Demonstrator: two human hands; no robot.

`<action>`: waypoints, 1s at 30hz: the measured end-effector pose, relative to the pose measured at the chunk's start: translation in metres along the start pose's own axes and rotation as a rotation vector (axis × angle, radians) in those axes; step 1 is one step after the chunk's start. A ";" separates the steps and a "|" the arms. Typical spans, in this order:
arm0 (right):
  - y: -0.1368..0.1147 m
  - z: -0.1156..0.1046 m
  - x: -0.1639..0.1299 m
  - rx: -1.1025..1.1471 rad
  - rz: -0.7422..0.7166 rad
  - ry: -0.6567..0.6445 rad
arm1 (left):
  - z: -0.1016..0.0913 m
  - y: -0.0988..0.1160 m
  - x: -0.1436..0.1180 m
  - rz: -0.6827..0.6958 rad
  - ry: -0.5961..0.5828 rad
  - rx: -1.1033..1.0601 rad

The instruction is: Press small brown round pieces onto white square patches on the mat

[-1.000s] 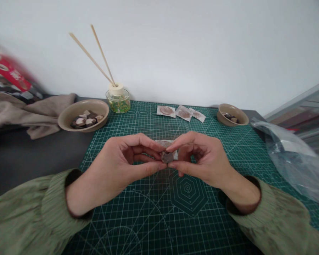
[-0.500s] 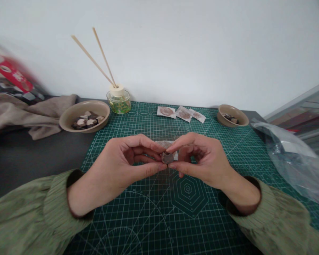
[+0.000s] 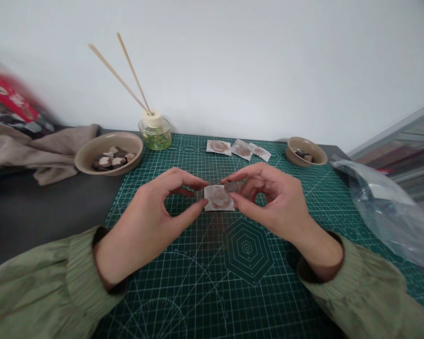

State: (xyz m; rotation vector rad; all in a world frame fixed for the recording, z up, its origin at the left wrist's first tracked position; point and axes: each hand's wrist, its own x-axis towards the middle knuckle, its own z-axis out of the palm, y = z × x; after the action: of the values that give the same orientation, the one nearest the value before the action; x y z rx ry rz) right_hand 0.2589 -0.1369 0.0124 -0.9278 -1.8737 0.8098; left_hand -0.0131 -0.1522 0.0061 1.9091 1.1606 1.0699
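Observation:
Between the thumb and fingertips of my right hand [image 3: 272, 193] is a small, round, dark grey-brown piece [image 3: 231, 187], held over the right side of a white paper square [image 3: 215, 197]. That square lies on the green cutting mat [image 3: 205, 273] and carries a blotchy brown round mark. My left hand [image 3: 162, 202] is open, thumb and forefinger apart at the left edge of the paper, with nothing between them. Whether its thumb tip touches the paper I cannot tell.
Several similar marked paper squares [image 3: 219, 147] lie at the back. Bowls with dark and pale pieces stand left [image 3: 81, 162] and right [image 3: 291, 157]. A reed diffuser [image 3: 155, 134] is by the wall, a grey-brown cloth [image 3: 63, 146] far left, a clear plastic bag [image 3: 385, 212] at right.
Both hands held the small piece together before. My left hand has let go and moved left, while the right has carried the piece slightly away from me, uncovering the paper square.

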 end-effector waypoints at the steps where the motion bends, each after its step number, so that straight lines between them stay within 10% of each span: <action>1: 0.002 -0.002 0.000 -0.105 -0.041 -0.017 | 0.000 -0.003 -0.002 0.075 -0.017 0.126; 7: 0.015 -0.004 0.001 -0.496 -0.156 -0.199 | 0.006 -0.019 -0.010 0.287 -0.180 0.389; 30: 0.026 0.001 0.005 -0.477 -0.088 -0.194 | 0.003 -0.016 -0.010 0.404 -0.256 0.593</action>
State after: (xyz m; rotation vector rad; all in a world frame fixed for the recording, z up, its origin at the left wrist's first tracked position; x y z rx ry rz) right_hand 0.2638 -0.1199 -0.0071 -1.0722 -2.3176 0.4130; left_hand -0.0190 -0.1555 -0.0119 2.7401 1.0396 0.6755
